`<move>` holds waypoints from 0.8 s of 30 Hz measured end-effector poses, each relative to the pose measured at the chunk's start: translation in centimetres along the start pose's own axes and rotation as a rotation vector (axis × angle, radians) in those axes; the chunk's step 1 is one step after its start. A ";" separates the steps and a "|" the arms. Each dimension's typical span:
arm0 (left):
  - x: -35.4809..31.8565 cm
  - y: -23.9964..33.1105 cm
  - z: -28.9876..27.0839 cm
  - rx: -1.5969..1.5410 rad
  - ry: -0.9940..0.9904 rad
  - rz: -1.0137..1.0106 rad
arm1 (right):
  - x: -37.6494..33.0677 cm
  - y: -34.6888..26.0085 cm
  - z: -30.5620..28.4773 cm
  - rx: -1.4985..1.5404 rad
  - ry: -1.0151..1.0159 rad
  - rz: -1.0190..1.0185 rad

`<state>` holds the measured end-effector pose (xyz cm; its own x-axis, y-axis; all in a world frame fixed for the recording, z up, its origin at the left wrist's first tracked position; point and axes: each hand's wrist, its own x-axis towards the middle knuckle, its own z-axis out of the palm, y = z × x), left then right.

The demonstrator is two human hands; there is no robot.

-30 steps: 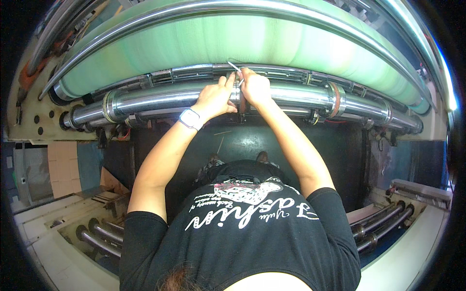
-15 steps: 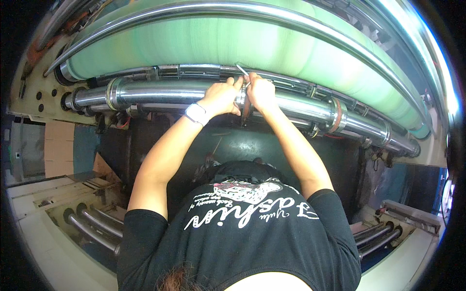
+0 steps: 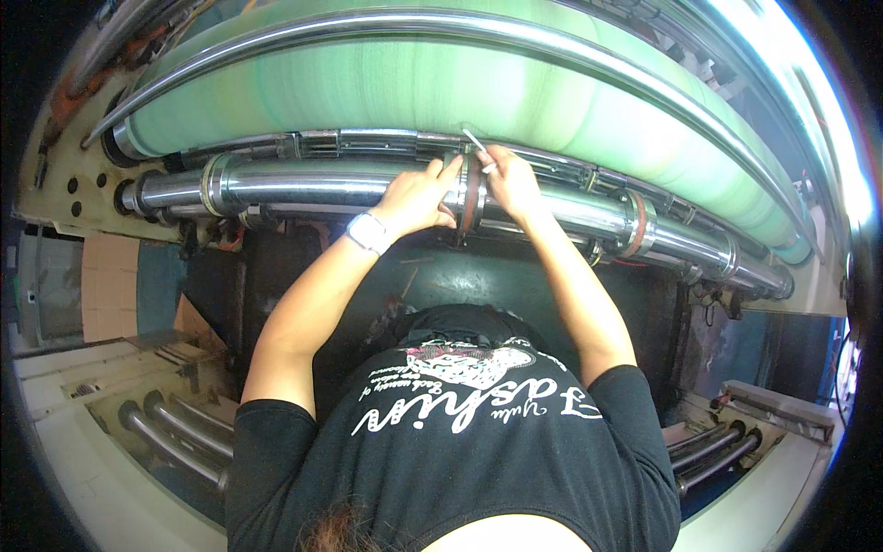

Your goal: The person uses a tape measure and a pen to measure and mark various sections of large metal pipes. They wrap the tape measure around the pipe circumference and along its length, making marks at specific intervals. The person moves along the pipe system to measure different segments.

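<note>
A polished metal shaft (image 3: 303,184) runs across in front of me, and a ring-shaped metal collar (image 3: 455,196) with a brown band (image 3: 471,204) sits around it. My left hand (image 3: 418,198), with a white watch at the wrist, is closed around the collar's left side, the thumb low and the fingers over the top. Just right of the collar my right hand (image 3: 512,187) pinches a thin silver rod-shaped tool (image 3: 474,140), which sticks out up and to the left. Its lower end is partly hidden by the fingers.
Beyond the shaft lies a wide pale-green roller (image 3: 386,87), with a curved metal bar (image 3: 441,17) above it. More collars sit along the shaft, one at left (image 3: 213,184) and one at right (image 3: 636,224). Machine frames with rollers (image 3: 179,437) flank me.
My right hand has shifted slightly right and down with the rod-shaped tool, away from the collar, so the brown band shows more. The left hand stays at the collar.
</note>
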<state>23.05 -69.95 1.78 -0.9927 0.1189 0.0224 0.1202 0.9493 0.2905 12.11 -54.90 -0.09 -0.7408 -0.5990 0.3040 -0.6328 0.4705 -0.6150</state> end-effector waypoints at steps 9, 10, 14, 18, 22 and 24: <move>-2.7 -0.9 -0.2 -0.141 -0.047 -0.076 | -7.0 -0.9 -3.6 -0.092 -0.448 -0.245; -2.6 -0.9 -0.3 -0.146 -0.063 -0.072 | -7.1 -0.8 -3.4 -0.152 -0.450 -0.263; -2.3 -1.2 -0.1 -0.110 -0.047 -0.030 | -6.3 -1.7 -3.2 -0.325 -0.460 -0.333; -2.3 -1.3 0.1 -0.150 -0.009 -0.014 | -5.4 -2.8 -3.6 -0.431 -0.456 -0.409; -2.2 -1.5 0.2 -0.182 0.012 0.008 | -4.1 -3.7 -4.1 -0.478 -0.478 -0.461; -2.1 -1.6 0.5 -0.188 0.041 0.005 | -3.5 -4.1 -4.1 -0.534 -0.543 -0.437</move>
<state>24.99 -71.61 0.81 -0.9922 0.1079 0.0620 0.1243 0.8771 0.4639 16.35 -52.12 4.36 -0.2841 -0.9580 -0.0393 -0.9563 0.2861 -0.0605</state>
